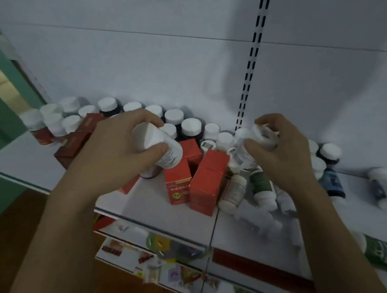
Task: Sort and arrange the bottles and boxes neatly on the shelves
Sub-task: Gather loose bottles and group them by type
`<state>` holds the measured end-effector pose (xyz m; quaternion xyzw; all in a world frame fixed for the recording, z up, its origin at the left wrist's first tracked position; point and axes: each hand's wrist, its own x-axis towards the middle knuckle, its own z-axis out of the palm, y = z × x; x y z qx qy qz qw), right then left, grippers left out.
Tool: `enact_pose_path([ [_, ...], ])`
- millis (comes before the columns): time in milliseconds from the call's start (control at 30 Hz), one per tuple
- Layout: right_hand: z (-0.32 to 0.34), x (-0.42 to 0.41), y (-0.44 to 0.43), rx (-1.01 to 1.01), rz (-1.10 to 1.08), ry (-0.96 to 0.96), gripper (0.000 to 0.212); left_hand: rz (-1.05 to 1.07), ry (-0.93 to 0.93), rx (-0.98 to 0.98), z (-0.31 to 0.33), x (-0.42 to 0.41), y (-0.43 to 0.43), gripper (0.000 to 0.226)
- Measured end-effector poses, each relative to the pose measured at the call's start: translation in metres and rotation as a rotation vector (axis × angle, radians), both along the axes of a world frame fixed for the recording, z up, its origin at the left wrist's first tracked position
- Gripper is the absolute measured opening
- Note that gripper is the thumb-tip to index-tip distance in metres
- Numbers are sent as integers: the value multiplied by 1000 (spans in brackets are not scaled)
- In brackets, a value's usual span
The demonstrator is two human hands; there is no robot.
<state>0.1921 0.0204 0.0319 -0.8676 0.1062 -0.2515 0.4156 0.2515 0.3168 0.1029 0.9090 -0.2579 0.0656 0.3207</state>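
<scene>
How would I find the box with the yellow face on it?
On the white shelf, a cluster of orange-red boxes stands near the left hand. The box is the front-left one, under the white bottle that hand holds. Only it shows a round yellow face.

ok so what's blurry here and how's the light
Head view: dim, bluish light throughout; the right hand and the pale plastic bottle it grips are smeared by motion; the left hand and its white labelled plastic bottle read sharper; the white bottles lying at far right are soft; the black slotted upright curves slightly from the wide lens.
</scene>
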Motion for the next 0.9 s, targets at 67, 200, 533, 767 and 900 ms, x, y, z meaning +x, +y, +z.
enact_pose_path([
  [67,-11,-2,-7,-64,-66,120,42,-53,-5,-39,-2,10,-15,32],
  [200,-30,-6,4,93,-22,216,32,-133,7,-80,-12,29,-40,33],
  [533,-36,-22,3,-161,-139,489,35,-259,2,-25,-35,56,-73,42],
  [767,-10,-12,-5,-83,-266,337,44,-234,-18,-121,-35,69,-67,50],
  [900,-4,1,-9,-190,-156,416,52,-264,-35,-118,-32,71,-73,52],
])
